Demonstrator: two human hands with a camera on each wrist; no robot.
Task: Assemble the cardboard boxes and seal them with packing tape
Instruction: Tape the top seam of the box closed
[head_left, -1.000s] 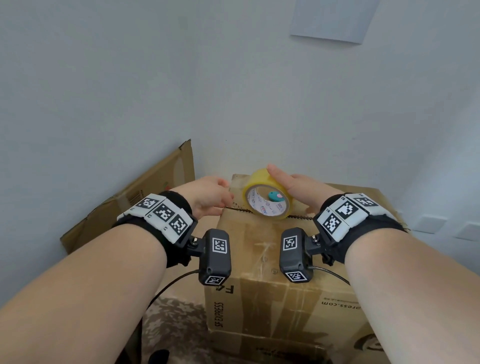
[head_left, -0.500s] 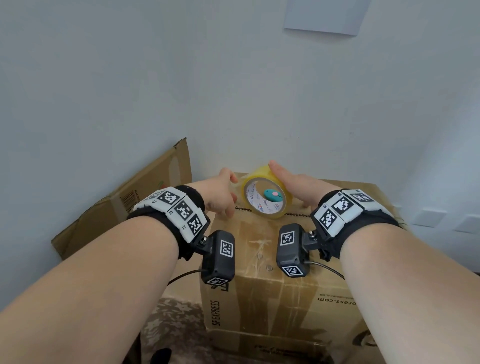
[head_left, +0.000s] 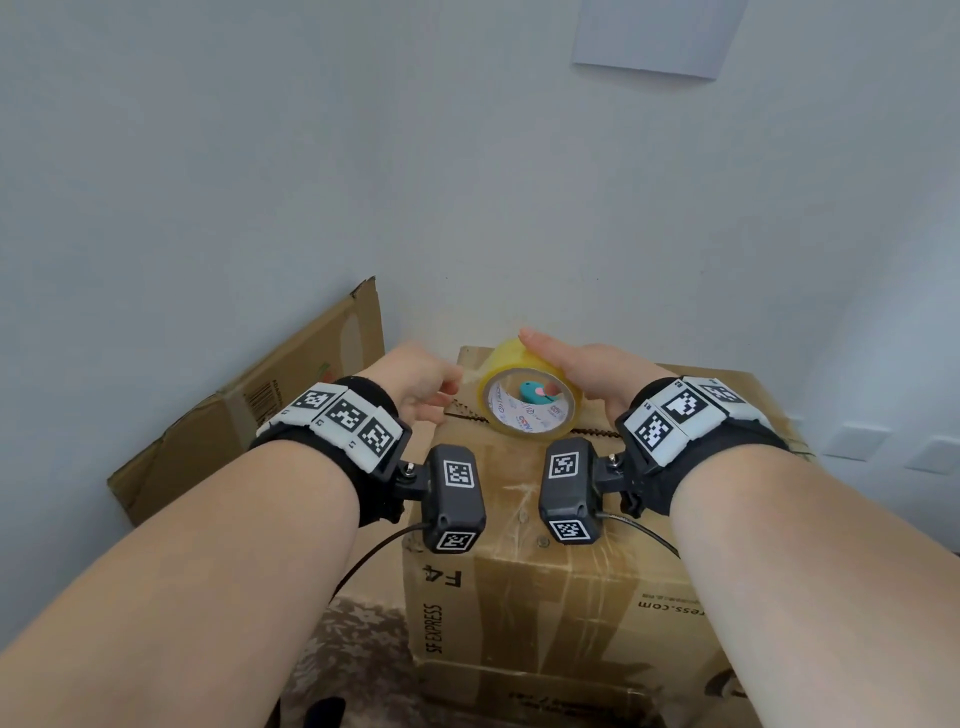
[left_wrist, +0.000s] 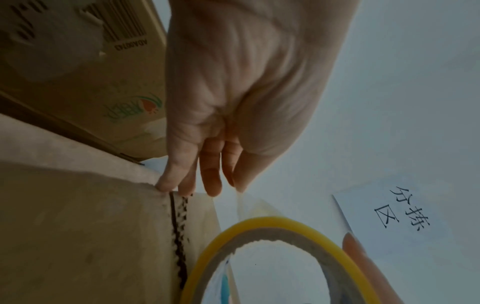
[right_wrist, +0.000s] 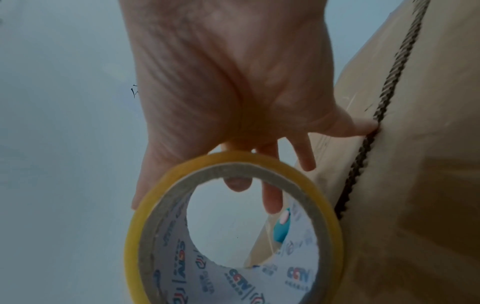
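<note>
Centrally in the head view, the tape roll (head_left: 527, 397) stands on edge atop the closed cardboard box (head_left: 545, 582), over its middle seam; the right hand (head_left: 582, 369) curls round the roll, fingers through its core, while the left hand (head_left: 415, 387) pinches the pulled-out tape end (left_wrist: 240, 203) just left of it. Light and stiff, the roll looks best held by its core, the limp, sticky film by its tip. Plain pale walls with a paper sign (head_left: 657, 36) at upper right, and a flattened carton (head_left: 270, 400) leaning at left, close in the corner.
</note>
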